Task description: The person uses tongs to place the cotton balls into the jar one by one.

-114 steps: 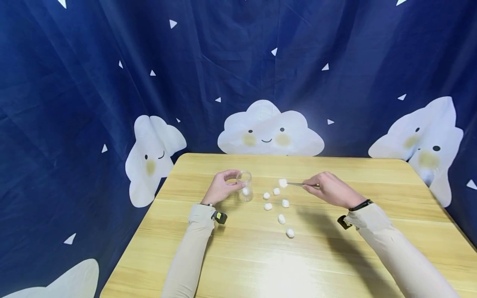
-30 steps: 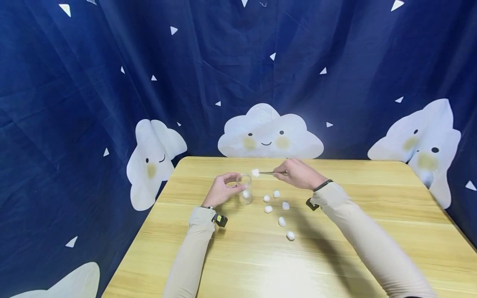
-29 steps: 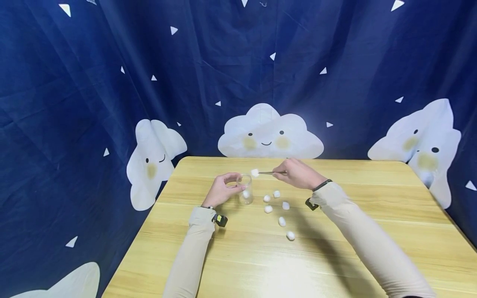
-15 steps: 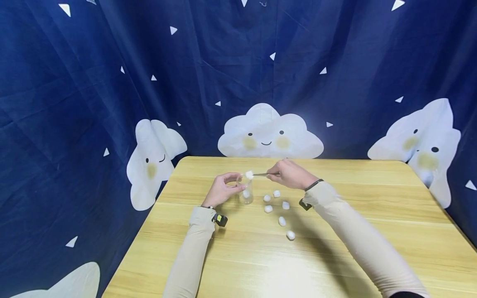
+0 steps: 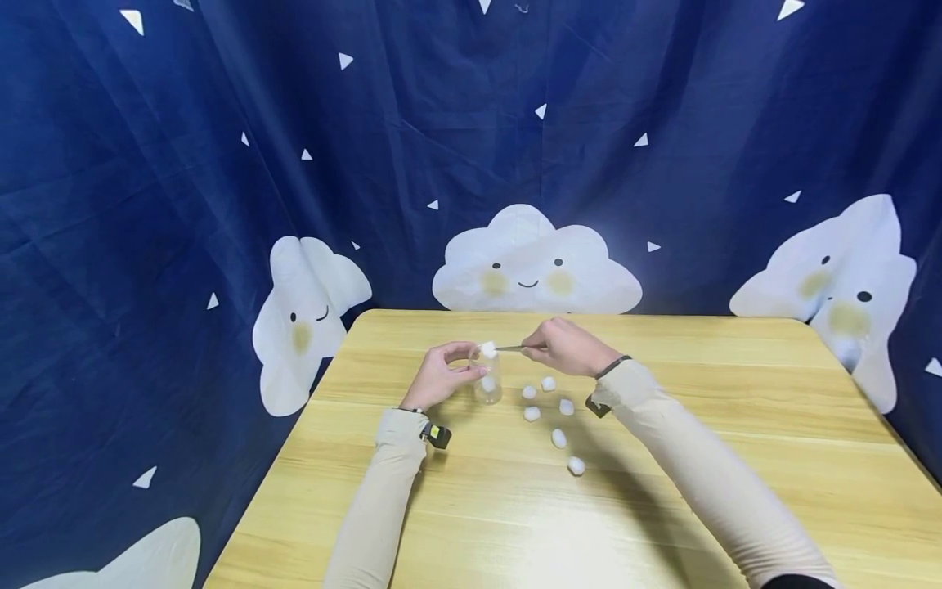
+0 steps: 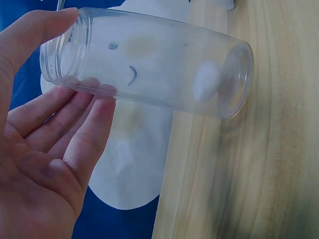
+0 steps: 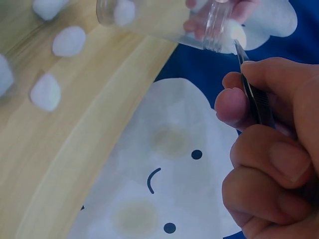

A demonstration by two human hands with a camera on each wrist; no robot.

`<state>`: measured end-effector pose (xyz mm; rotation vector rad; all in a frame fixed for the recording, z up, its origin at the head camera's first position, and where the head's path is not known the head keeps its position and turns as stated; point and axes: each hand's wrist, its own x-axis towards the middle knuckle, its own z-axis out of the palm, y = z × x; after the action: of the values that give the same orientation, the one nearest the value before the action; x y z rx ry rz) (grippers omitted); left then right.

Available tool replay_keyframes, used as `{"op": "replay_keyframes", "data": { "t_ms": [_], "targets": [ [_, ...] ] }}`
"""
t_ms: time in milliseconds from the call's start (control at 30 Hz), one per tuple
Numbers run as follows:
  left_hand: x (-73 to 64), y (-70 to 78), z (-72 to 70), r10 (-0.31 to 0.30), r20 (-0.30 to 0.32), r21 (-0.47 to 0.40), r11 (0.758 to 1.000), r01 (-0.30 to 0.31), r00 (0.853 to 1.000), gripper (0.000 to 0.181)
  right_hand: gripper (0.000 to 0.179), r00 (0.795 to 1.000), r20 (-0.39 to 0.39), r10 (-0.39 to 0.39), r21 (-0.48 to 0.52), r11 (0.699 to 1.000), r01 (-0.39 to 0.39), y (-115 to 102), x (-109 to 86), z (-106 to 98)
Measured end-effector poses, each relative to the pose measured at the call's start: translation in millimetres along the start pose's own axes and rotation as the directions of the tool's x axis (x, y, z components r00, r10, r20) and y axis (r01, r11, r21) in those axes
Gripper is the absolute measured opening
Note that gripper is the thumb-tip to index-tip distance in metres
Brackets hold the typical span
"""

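Observation:
My left hand (image 5: pixel 440 375) grips a clear jar (image 6: pixel 154 59) near its open neck, thumb on one side and fingers on the other. The jar stands upright on the table, and one white cotton ball (image 6: pixel 207 80) lies at its bottom. My right hand (image 5: pixel 568 348) pinches dark metal tweezers (image 7: pixel 255 94) between thumb and fingers. Another cotton ball (image 5: pixel 489 350) is at the tweezers' tips, right at the jar's mouth; in the right wrist view this cotton ball (image 7: pixel 235 34) is partly behind the rim.
Several loose cotton balls (image 5: pixel 558 438) lie scattered on the wooden table (image 5: pixel 662 458), to the right of the jar and nearer the person. A dark blue curtain (image 5: pixel 412 106) with white clouds hangs behind the table's far edge.
My right hand has carried the tweezers and cotton ball leftward from the table, up beside the jar and then over its mouth. The left hand and jar have stayed in place.

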<state>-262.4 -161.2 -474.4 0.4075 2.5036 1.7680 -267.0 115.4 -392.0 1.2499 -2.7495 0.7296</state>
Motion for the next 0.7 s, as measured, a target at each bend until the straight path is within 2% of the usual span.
{"op": "replay_keyframes", "data": {
  "t_ms": [700],
  "targets": [
    [4.1, -5.1, 0.3, 0.018, 0.003, 0.003, 1.0, -0.018, 1.0, 0.055, 0.016, 1.0, 0.012, -0.005, -0.009, 1.0, 0.005, 0.7, 5.3, 6.9]
  ]
}}
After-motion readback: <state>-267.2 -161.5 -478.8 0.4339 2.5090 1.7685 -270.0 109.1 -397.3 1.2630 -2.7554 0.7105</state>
